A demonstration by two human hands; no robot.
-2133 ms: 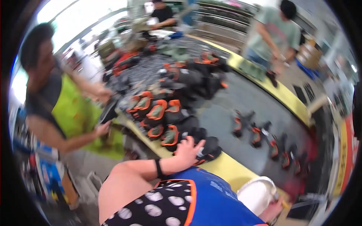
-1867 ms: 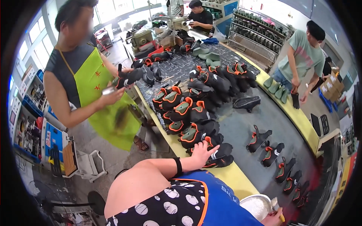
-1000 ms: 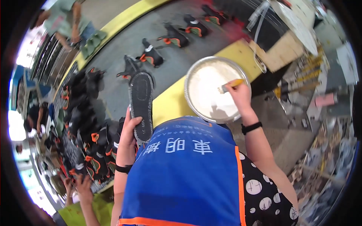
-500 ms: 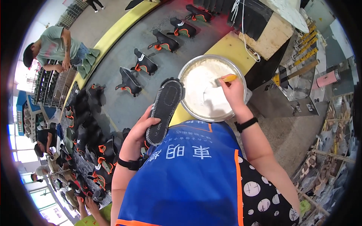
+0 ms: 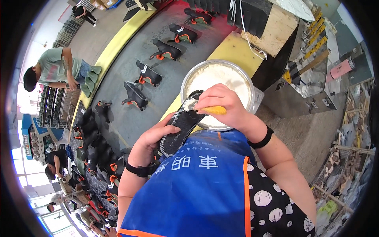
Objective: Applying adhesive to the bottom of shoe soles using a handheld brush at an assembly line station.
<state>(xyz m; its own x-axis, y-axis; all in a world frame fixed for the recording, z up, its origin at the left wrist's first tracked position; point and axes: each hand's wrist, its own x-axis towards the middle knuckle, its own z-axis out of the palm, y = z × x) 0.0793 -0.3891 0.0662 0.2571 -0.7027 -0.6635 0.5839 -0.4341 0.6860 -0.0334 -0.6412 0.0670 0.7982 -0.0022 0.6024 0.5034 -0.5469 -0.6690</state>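
Note:
My left hand [image 5: 157, 132] is closed around a black shoe upper [image 5: 178, 134], its flat underside turned up and white stitching running round the edge. Between the fingers of my right hand [image 5: 225, 103] is a brush with a yellow handle [image 5: 216, 110]. Its tip, partly hidden by my fingers, meets the toe end of the underside, where a white patch of paste [image 5: 190, 104] shows. Just behind and under my right hand stands a round metal basin [image 5: 252, 87] of creamy white paste [image 5: 215, 75]. The toe end overlaps the basin's near-left rim.
Black shoe uppers with orange trim [image 5: 149, 75] stand spaced along the grey conveyor [image 5: 130, 59] with a yellow edge [image 5: 114, 43]. More uppers crowd together at left [image 5: 96, 138]. A co-worker [image 5: 59, 71] stands across the conveyor. A white cord [image 5: 246, 33] hangs beyond the basin.
My right hand has moved left with the brush, from over the basin to the shoe upper's toe end. White paste now shows there. The shoe upper has tilted to the right.

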